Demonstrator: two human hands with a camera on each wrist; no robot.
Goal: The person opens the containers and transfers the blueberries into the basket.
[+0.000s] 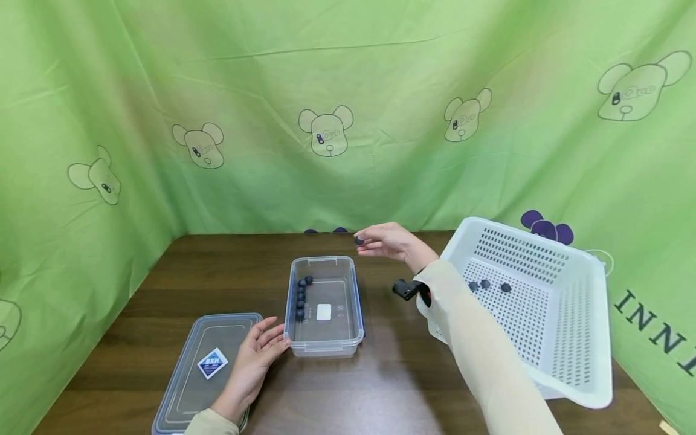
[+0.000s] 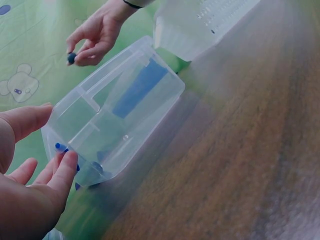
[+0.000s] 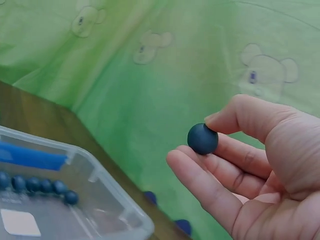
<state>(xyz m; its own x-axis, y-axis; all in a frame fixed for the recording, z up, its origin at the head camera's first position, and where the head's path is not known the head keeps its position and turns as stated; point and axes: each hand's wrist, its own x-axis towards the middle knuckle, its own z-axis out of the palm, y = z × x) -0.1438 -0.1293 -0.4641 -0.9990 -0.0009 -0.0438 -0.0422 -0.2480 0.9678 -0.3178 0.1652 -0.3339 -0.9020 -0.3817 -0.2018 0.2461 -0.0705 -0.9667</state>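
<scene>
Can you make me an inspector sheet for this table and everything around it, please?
Surface: brown wood-look table, shiny in front.
Job's things: six dark balls along the left side of a clear container; at least three more balls in a white basket; a lid lying left of the container.
Clutter: nothing seen.
Left hand: fingers at the container's near left corner.
Right hand: pinches another ball in the air.
Cables: a thin white loop beside the basket; cannot tell whether it is a cable.
Surroundings: green cloth with cartoon animal heads.

Soft, pale glare on the tabletop.
</scene>
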